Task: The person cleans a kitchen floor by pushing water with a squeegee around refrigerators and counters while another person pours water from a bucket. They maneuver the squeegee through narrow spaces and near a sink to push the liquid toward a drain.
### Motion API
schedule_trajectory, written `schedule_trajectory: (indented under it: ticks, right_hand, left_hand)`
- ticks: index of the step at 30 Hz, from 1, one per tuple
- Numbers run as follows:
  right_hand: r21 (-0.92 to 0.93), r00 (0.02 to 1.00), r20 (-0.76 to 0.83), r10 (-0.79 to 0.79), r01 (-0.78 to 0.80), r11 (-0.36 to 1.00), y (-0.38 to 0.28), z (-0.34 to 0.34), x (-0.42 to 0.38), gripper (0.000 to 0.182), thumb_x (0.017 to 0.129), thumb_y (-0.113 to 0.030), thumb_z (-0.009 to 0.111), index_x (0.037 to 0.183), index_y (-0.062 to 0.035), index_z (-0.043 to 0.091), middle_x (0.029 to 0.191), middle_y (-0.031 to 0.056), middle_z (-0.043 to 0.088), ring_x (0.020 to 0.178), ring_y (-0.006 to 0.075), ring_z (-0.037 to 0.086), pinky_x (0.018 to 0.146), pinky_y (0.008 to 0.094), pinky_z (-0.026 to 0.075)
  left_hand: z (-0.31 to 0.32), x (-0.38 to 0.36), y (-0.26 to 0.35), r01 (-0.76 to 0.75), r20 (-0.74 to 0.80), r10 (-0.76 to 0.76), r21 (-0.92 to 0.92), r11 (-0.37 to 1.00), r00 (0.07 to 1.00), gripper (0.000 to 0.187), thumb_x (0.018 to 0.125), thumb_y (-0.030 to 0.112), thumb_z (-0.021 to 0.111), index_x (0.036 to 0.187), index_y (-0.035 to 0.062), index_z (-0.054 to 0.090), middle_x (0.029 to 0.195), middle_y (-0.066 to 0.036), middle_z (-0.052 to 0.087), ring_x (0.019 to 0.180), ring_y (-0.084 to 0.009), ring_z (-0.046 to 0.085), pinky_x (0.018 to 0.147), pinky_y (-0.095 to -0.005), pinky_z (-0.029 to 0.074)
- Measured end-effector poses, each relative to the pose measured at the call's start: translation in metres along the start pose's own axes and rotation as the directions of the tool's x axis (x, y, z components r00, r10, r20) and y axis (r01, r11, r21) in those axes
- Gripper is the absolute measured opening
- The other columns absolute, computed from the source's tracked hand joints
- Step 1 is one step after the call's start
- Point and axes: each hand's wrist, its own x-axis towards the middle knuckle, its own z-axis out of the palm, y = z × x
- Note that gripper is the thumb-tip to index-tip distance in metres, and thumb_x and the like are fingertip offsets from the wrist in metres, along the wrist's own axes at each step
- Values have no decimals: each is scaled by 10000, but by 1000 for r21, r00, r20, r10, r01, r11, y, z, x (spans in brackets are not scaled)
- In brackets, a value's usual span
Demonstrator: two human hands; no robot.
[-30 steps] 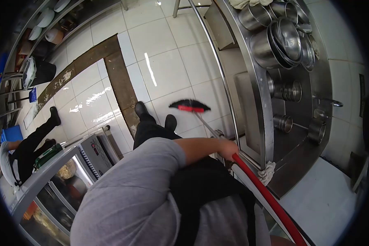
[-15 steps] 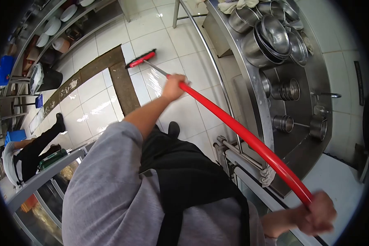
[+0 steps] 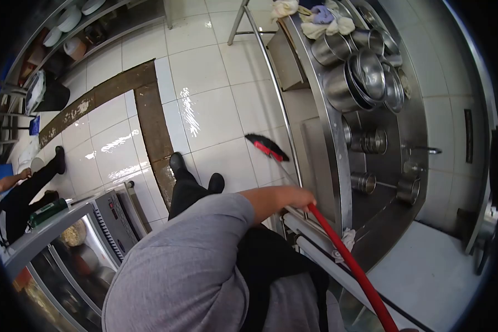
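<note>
My left hand (image 3: pixel 303 197) is closed around the middle of a broom's red handle. The broom (image 3: pixel 348 257) slants from the lower right up toward the floor, joined by a grey metal section to a red head with black bristles. That head is over the wet white tiles, close to the sink's tubular leg frame; whether the bristles touch the floor is hard to tell. Of my right hand (image 3: pixel 408 330), only a sliver shows at the bottom edge, beside the handle's end, where it gripped it moments ago.
A steel sink counter (image 3: pixel 337 166) with stacked pots and bowls (image 3: pixel 365 77) runs along the right. A brown strip (image 3: pixel 149 108) crosses the tiles. Left are shelves (image 3: pixel 116 44), a black bin (image 3: pixel 55 94), a glass-fronted display case (image 3: pixel 66 260) and another person (image 3: pixel 22 193).
The broom head has swept from beside the brown strip toward me and right, near the sink frame. My left hand moved right and down with the handle; my right hand slid mostly out of view.
</note>
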Motion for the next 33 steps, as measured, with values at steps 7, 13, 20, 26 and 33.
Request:
schedule_trajectory:
  ticks: [7, 13, 20, 26, 33]
  right_hand:
    - [-46, 988, -59, 144, -147, 988, 162, 27, -40, 416, 913, -323, 525, 597, -109, 358, 508, 10, 384, 459, 140, 381, 488, 312, 291]
    - [-104, 941, 231, 246, -228, 968, 262, 127, -10, 293, 833, -202, 650, 633, -21, 536, 596, 88, 555, 580, 241, 567, 723, 481, 502]
    - [289, 863, 503, -52, -111, 951, 202, 170, 128, 377, 935, -324, 475, 610, -150, 395, 474, -41, 357, 364, 93, 361, 431, 282, 382]
    - [497, 870, 485, -94, -185, 848, 301, 274, 221, 398, 922, -305, 474, 566, -158, 370, 438, -52, 352, 360, 78, 351, 441, 256, 337]
    - [371, 929, 368, -29, -119, 921, 379, 415, 294, 409, 918, -243, 488, 539, -164, 356, 392, -63, 374, 322, 56, 363, 417, 233, 366]
  left_hand:
    - [-206, -80, -132, 368, -662, -149, 204, 907, 734, 408, 631, 93, 750, 1011, 70, 603, 1021, -149, 609, 1019, -337, 584, 888, -415, 474]
    - [-312, -207, -83, 813, -891, -267, 167, 558, 366, 250, 738, 145, 693, 969, 74, 629, 1012, -132, 619, 988, -327, 595, 872, -415, 491]
    - [-280, -236, -16, 344, -883, -17, 165, 924, 469, 242, 825, 263, 637, 706, 52, 624, 735, -156, 618, 809, -365, 596, 755, -451, 494]
    - [-402, -329, -43, 375, -948, -50, 75, 924, 314, 267, 838, 268, 630, 689, 46, 626, 751, -148, 641, 797, -349, 608, 752, -443, 497]
    - [-549, -453, -81, 537, -998, 54, 69, 841, 44, 315, 864, 272, 609, 647, 44, 590, 717, -140, 622, 755, -359, 581, 705, -460, 479]
